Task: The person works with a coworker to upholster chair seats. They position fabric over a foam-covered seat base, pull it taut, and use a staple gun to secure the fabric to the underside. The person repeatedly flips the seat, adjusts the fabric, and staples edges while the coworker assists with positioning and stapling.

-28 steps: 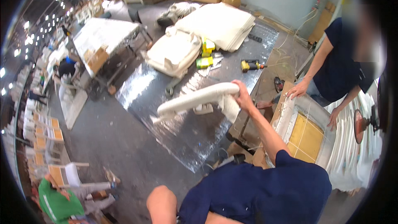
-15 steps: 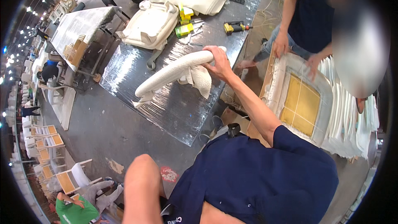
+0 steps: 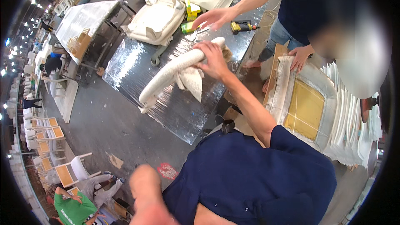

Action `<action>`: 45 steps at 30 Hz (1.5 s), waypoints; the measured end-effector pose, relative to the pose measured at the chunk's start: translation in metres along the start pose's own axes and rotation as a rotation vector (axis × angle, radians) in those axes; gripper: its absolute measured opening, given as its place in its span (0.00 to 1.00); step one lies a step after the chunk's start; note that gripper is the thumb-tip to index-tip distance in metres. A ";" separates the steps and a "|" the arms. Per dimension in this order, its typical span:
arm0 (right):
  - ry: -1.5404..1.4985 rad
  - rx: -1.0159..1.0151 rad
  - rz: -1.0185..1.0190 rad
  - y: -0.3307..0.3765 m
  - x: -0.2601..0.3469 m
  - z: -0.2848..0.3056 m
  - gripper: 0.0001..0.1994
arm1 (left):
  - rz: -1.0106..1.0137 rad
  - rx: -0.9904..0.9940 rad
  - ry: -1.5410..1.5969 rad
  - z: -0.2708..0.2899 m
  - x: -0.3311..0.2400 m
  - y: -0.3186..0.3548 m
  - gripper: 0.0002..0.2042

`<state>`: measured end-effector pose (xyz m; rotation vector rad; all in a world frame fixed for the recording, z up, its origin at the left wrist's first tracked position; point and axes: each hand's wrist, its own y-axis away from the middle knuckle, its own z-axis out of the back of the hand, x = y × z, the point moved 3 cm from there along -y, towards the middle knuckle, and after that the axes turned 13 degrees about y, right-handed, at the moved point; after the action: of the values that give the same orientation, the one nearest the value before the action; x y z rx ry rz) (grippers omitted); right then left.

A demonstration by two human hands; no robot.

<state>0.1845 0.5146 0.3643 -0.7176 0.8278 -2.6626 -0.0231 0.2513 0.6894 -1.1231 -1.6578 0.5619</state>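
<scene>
The right hand (image 3: 212, 60) wraps its fingers around a curved white padded piece (image 3: 166, 72); the left hand's I cannot tell.

Overhead lamps (image 3: 33, 1) are showing as small white points against the dim left background. Brighter light is falling across the foreground. Glossy sheeting (image 3: 179, 114) is throwing streaked glare, strongest toward its left side. The right hand (image 3: 214, 60) and the pale padded piece (image 3: 171, 73) are appearing fairly sharp; the left arm (image 3: 146, 183) is blurring near the lower edge. A smooth smear (image 3: 362, 37) is obscuring the head of the co-worker (image 3: 295, 14). Fisheye distortion is bending outer edges; black vignetting is filling the corners.
</scene>
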 end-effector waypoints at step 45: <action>-1.595 -0.343 -1.035 0.158 -0.201 -0.008 0.38 | 2.915 0.216 -0.534 0.441 -0.281 0.495 0.20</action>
<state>0.3657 0.4680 0.1892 -3.2142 0.3475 -1.3083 -0.2107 0.2981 -0.0040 -2.4333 1.2419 2.4908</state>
